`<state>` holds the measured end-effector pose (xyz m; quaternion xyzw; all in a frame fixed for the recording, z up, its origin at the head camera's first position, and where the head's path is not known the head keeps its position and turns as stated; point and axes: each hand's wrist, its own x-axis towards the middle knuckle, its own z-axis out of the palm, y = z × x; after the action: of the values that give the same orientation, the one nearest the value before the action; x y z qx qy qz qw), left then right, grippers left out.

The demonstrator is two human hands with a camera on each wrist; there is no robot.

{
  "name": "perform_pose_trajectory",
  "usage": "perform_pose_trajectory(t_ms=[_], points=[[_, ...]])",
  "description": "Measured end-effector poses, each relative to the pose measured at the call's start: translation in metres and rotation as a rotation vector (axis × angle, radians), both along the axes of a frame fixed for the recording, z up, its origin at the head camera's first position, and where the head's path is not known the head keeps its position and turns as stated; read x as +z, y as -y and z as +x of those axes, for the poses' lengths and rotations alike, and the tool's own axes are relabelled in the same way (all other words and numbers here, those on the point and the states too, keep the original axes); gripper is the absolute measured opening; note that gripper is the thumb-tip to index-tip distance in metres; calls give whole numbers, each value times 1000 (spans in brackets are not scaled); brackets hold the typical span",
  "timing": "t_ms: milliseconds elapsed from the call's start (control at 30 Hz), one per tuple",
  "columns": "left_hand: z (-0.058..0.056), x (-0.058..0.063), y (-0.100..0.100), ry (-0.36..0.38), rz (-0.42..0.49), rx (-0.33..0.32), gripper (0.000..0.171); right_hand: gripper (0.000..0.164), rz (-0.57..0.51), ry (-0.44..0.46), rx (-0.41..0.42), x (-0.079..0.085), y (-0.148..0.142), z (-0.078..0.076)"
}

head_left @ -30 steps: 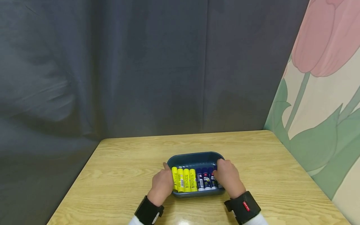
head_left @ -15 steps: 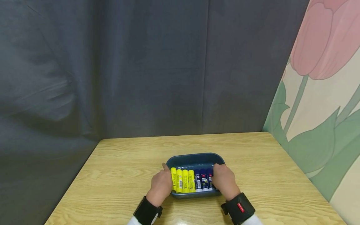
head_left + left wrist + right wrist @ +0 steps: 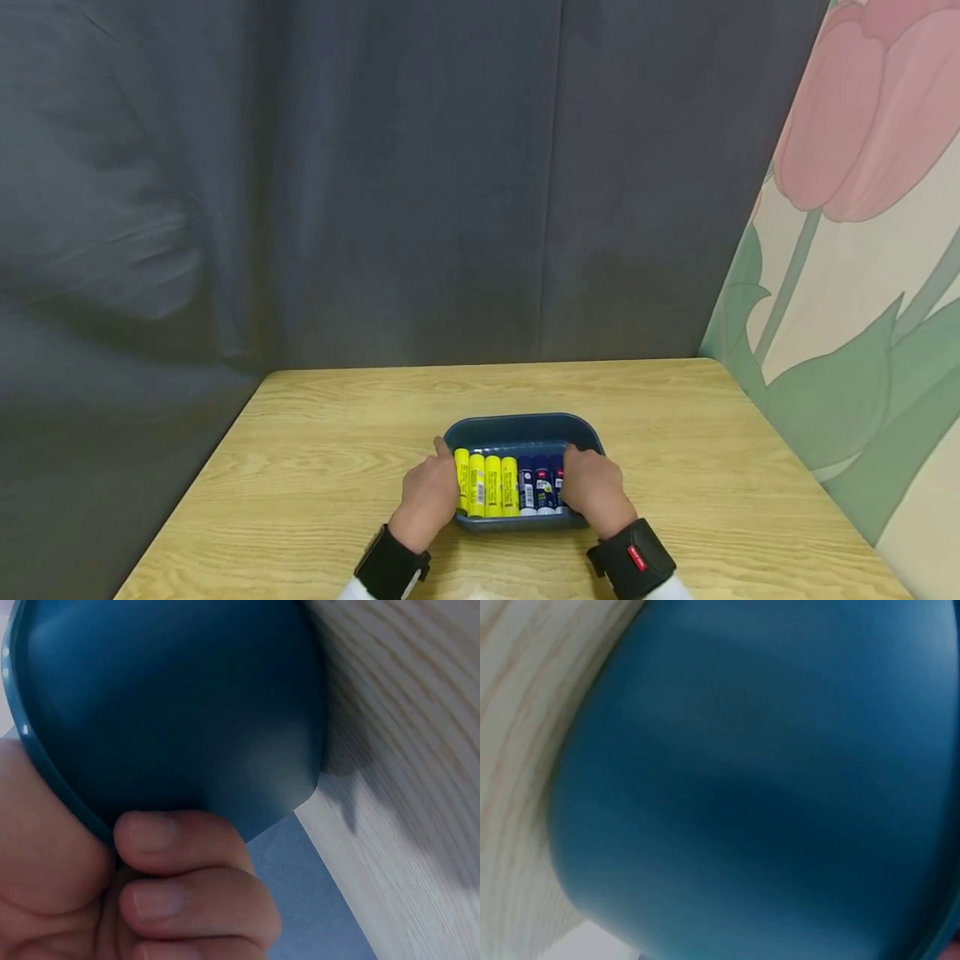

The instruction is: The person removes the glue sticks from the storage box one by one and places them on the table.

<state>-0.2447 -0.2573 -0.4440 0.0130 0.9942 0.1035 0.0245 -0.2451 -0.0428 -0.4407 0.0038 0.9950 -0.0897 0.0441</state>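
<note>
A dark blue plastic box [image 3: 521, 427] sits on the table in the head view. Inside it lie several yellow glue sticks [image 3: 492, 487] on the left and dark blue glue sticks with white ends [image 3: 543, 487] on the right. My left hand [image 3: 427, 493] grips the box's left wall; the left wrist view shows its curled fingers [image 3: 191, 840] against the outer side. My right hand [image 3: 596, 490] reaches over the right wall, above the rightmost blue sticks. Its fingertips are hidden, and the right wrist view shows mostly the box's outer wall [image 3: 757, 787].
The wooden table [image 3: 337, 425] extends around the box. A dark grey curtain [image 3: 405, 183] hangs behind its far edge. On the right stands a wall painted with a pink tulip [image 3: 836, 133] and green leaves.
My right hand has shifted left, farther in over the blue glue sticks, covering more of the rightmost ones. The left hand keeps its grip on the box. The view has shifted slightly.
</note>
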Motion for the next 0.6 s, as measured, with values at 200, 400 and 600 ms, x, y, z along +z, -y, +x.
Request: perform_pose_trajectory(t_ms=[200, 400, 600], points=[[0, -1, -1, 6, 10, 6, 63, 57, 27, 35, -19, -1, 2, 1], [0, -2, -2, 12, 18, 19, 64, 61, 41, 71, -35, -3, 3, -1], [0, -4, 0, 16, 22, 15, 63, 60, 15, 63, -30, -4, 1, -3]])
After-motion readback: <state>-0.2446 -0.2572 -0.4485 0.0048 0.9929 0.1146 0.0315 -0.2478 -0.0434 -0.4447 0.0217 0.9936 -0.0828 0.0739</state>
